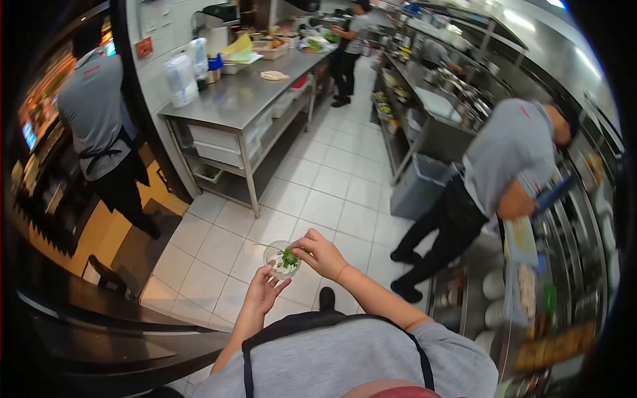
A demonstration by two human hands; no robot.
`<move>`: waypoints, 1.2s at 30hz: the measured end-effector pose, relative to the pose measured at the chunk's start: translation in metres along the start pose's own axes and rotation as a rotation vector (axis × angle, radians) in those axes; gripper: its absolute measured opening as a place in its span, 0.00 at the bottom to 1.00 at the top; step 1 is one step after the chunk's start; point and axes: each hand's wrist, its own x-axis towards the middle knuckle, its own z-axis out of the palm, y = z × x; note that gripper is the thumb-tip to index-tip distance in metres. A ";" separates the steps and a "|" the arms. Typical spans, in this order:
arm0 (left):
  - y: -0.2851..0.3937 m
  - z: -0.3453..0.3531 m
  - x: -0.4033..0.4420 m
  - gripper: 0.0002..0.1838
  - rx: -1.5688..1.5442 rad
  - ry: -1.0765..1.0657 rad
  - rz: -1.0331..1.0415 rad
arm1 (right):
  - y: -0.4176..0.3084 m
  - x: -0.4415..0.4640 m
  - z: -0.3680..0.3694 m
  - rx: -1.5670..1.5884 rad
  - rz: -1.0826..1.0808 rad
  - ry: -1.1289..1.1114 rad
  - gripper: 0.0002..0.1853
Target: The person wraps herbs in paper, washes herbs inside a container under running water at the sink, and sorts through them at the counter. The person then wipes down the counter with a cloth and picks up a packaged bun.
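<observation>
Near the middle of the head view, my left hand (265, 289) holds a small clear container (271, 253) from below and the left, its fingers against the wall. Green herb leaves (287, 259) lie over something white inside it. My right hand (320, 253) is at the container's right side, fingers pinched on the herb sprig. A thin stem sticks out to the left past the container's rim. Both hands are above the tiled floor, in front of my apron.
A steel table (225, 109) stands ahead on the left, with wrapped rolls and trays. To the right, a person (507, 156) bends over a counter near a grey bin (419, 188). Another person (99, 119) stands at the left; one more (353, 50) is farther back.
</observation>
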 end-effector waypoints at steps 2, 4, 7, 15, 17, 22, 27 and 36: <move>-0.007 0.018 0.041 0.21 0.016 -0.024 0.017 | 0.039 0.025 -0.020 0.116 -0.041 -0.011 0.04; -0.013 0.049 0.090 0.18 0.022 -0.047 0.012 | 0.073 0.049 -0.053 0.191 -0.045 -0.037 0.04; -0.021 0.093 0.153 0.16 0.032 -0.133 -0.028 | 0.127 0.090 -0.095 0.224 -0.130 -0.060 0.04; -0.008 0.157 0.272 0.15 -0.002 -0.062 -0.066 | 0.234 0.181 -0.127 -0.125 -0.289 -0.416 0.02; 0.012 0.164 0.311 0.16 0.007 -0.018 -0.098 | 0.266 0.209 -0.131 -0.137 -0.304 -0.424 0.02; 0.057 0.187 0.432 0.17 0.036 -0.029 -0.069 | 0.345 0.302 -0.149 0.063 -0.311 -0.249 0.06; 0.109 0.246 0.545 0.16 0.093 -0.149 -0.174 | 0.415 0.367 -0.217 0.118 -0.064 0.011 0.08; 0.128 0.338 0.728 0.17 0.102 -0.193 -0.195 | 0.643 0.408 -0.284 0.226 0.355 0.199 0.04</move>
